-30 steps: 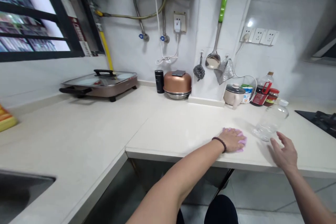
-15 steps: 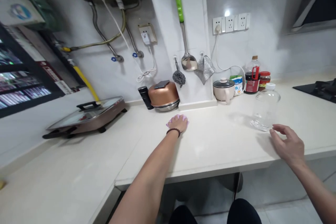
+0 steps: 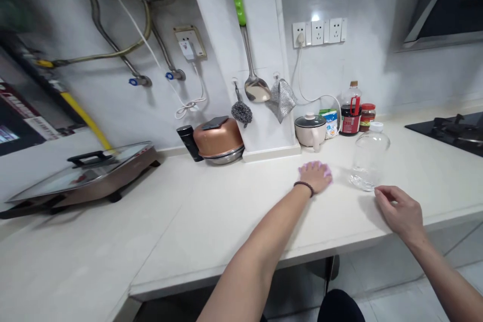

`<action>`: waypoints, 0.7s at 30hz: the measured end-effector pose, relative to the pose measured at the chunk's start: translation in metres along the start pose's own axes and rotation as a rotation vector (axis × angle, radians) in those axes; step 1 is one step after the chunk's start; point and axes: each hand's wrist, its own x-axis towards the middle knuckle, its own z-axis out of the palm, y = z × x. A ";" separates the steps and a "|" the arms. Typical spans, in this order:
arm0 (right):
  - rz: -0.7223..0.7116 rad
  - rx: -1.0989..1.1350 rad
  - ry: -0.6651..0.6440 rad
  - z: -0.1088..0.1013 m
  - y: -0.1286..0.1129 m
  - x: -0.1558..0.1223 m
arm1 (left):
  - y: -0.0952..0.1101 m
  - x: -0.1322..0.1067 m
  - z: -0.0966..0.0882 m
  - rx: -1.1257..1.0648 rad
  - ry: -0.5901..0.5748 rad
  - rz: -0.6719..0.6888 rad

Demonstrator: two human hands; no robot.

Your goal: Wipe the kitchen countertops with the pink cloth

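Note:
My left hand (image 3: 316,179) presses down on a purple cloth (image 3: 327,175) on the white countertop (image 3: 241,206). Its fingers are spread over the cloth, which shows at their edges and tips. A dark bead bracelet (image 3: 305,188) circles that wrist. To the right stands an upright clear bottle (image 3: 370,158) with a white cap; it looks empty. Close by the bottle's base, my right hand (image 3: 401,209) has thumb and forefinger drawn together, with nothing visible between them. Whether its fingertips touch the bottle I cannot tell.
Along the wall stand a copper-coloured pot (image 3: 219,138), a black cylinder (image 3: 189,142), a small cream pot (image 3: 310,131), a dark sauce bottle (image 3: 350,110) and a red-lidded jar (image 3: 367,116). An electric pan (image 3: 86,176) sits left, a gas stove (image 3: 453,128) right. A ladle (image 3: 256,88) hangs above.
My left hand has slid the purple cloth rightward over the countertop, closer to the clear bottle. My right thumb and forefinger have come together. The view has turned right.

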 end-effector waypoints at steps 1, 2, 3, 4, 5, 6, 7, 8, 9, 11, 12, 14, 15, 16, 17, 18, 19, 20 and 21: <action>0.022 -0.008 -0.004 0.000 0.001 0.000 | 0.014 -0.006 0.002 -0.006 -0.004 0.051; 0.043 -0.016 -0.011 0.000 0.003 0.001 | 0.026 -0.014 0.004 -0.014 -0.009 0.091; 0.062 -0.024 -0.018 0.001 0.005 0.001 | 0.034 -0.023 0.006 -0.022 -0.013 0.122; 0.081 -0.033 -0.026 0.001 0.007 0.001 | 0.040 -0.033 0.007 -0.031 -0.018 0.145; 0.100 -0.043 -0.034 0.001 0.009 0.002 | 0.042 -0.043 0.007 -0.039 -0.024 0.163; 0.119 -0.052 -0.042 0.001 0.010 0.002 | 0.040 -0.052 0.006 -0.045 -0.033 0.178; 0.139 -0.060 -0.052 0.001 0.011 0.003 | 0.036 -0.062 0.005 -0.049 -0.044 0.182; 0.158 -0.070 -0.060 0.001 0.012 0.004 | 0.028 -0.071 0.002 -0.051 -0.056 0.173; 0.176 -0.080 -0.066 0.000 0.012 0.005 | 0.016 -0.081 -0.001 -0.051 -0.066 0.150; 0.213 -0.098 -0.090 -0.001 0.011 0.008 | -0.016 -0.102 -0.008 -0.045 -0.068 0.061; 0.229 -0.109 -0.103 -0.002 0.010 0.009 | -0.036 -0.114 -0.011 -0.039 -0.062 0.004; 0.256 -0.131 -0.137 -0.003 0.010 0.011 | -0.081 -0.145 -0.019 -0.018 -0.048 -0.117; 0.267 -0.141 -0.151 -0.004 0.011 0.012 | -0.106 -0.163 -0.022 -0.004 -0.048 -0.177; 0.277 -0.148 -0.157 -0.004 0.013 0.012 | -0.131 -0.183 -0.025 0.017 -0.047 -0.236; 0.285 -0.153 -0.157 -0.004 0.015 0.013 | -0.155 -0.205 -0.028 0.039 -0.048 -0.290; 0.295 -0.157 -0.159 -0.003 0.019 0.014 | -0.178 -0.228 -0.031 0.059 -0.048 -0.355; 0.304 -0.160 -0.155 -0.002 0.024 0.014 | -0.198 -0.251 -0.033 0.077 -0.049 -0.420; 0.308 -0.162 -0.145 0.000 0.029 0.014 | -0.216 -0.275 -0.035 0.091 -0.054 -0.478; 0.302 -0.158 -0.121 0.002 0.034 0.013 | -0.229 -0.297 -0.036 0.100 -0.059 -0.526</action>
